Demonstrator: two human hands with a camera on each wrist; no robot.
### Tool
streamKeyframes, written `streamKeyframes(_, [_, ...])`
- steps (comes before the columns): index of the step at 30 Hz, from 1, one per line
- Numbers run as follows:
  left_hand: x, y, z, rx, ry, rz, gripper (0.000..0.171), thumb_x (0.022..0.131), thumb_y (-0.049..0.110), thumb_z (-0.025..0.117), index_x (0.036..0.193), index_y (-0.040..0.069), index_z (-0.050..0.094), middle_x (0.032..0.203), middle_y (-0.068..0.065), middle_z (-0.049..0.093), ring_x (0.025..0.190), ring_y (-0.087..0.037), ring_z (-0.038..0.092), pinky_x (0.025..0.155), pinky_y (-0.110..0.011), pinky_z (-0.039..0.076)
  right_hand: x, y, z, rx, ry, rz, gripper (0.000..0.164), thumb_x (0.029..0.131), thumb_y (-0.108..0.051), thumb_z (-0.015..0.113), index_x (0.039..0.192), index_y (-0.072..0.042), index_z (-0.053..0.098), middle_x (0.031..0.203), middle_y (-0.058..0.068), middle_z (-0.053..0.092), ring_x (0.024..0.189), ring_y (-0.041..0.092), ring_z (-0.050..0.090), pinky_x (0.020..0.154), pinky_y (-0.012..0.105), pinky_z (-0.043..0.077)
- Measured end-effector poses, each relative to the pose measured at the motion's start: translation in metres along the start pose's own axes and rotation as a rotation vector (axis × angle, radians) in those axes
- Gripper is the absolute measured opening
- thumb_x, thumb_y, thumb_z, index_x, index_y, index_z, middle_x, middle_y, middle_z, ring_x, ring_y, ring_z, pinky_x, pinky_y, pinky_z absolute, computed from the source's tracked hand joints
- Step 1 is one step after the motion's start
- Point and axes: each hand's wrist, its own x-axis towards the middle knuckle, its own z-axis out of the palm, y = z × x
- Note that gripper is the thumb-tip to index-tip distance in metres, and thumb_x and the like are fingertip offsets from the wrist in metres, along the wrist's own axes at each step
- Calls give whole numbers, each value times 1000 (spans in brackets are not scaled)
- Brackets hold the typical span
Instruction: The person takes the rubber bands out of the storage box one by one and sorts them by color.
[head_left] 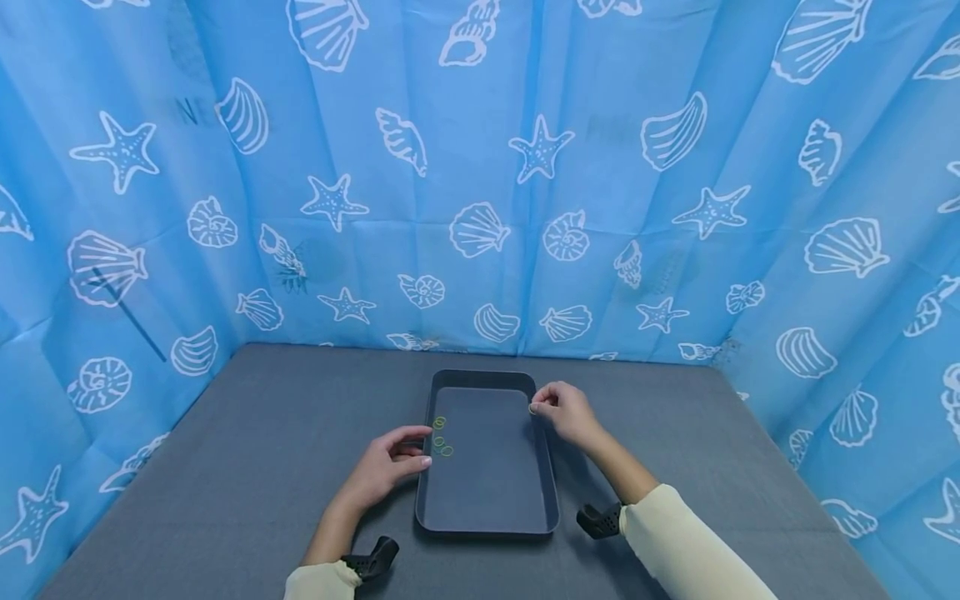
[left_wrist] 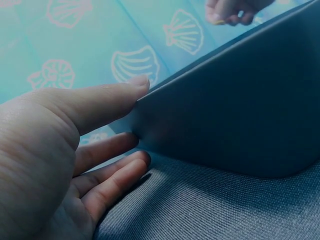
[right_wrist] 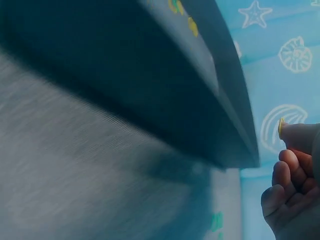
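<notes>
A dark grey rectangular tray (head_left: 487, 508) rests on the cloth. Inside, along its left side, lie several small, thin rubber bands (head_left: 447, 451), mostly yellow. My left hand (head_left: 386, 462) rests at the tray's left rim with extended fingers; in the left wrist view its thumb (left_wrist: 115, 97) touches the rim and the other fingers lie lower, beside the outer wall. At the right rim, near the far corner, my right hand (head_left: 566, 412) pinches a yellow rubber band (right_wrist: 281, 128) between thumb and index finger, the remaining fingers curled under.
Grey cloth (head_left: 247, 467) covers the table. Blue curtains (head_left: 480, 175) printed with white shells and starfish stand along the back and both sides. A black wrist mount (head_left: 372, 558) sits by the left sleeve, another black mount (head_left: 600, 521) by the right sleeve.
</notes>
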Motion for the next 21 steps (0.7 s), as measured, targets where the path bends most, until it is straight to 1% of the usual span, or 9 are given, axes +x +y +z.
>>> streamKeyframes(3, [0,-1,0,-1,-2,3,43,87,16,74,128,9,62,125,-12,60,101,-24,60,83,-38,50,-6,9,-1,-14,13,13,7,91,-4,67,85,-3,64,78,4,56,68,17,49,62,32,42])
streamKeyframes(11, [0,-2,0,-2,-3,6,42,88,15,73,128,11,62,125,-11,59,102,-25,59,84,-37,50,-19,31,-5,-43,62,11,8,90,0,65,83,-1,62,74,4,54,66,17,47,61,33,40])
streamKeyframes(13, [0,-2,1,0,-4,5,42,88,15,73,128,11,62,125,-11,59,102,-24,59,84,-37,50,-22,36,-6,-64,69,18,8,90,0,66,82,-2,62,74,4,55,66,17,47,61,33,40])
streamKeyframes(16, [0,-2,1,6,-1,2,42,88,16,74,128,11,62,125,-11,59,102,-24,59,84,-37,50,-27,42,-6,-125,72,32,9,89,-1,67,81,-3,62,75,3,55,66,16,48,62,33,40])
streamKeyframes(18, [0,-2,1,9,3,2,42,88,16,74,128,11,62,125,-11,59,102,-24,59,84,-38,50,-30,45,-5,-162,73,47,10,90,-2,67,82,-4,62,76,3,55,65,15,49,61,32,41])
streamKeyframes(21, [0,-1,1,10,7,5,43,87,17,74,128,11,62,125,-11,60,102,-24,59,84,-38,50,-33,48,-5,-183,77,67,9,90,-3,66,83,-4,61,74,3,54,62,14,51,57,32,42])
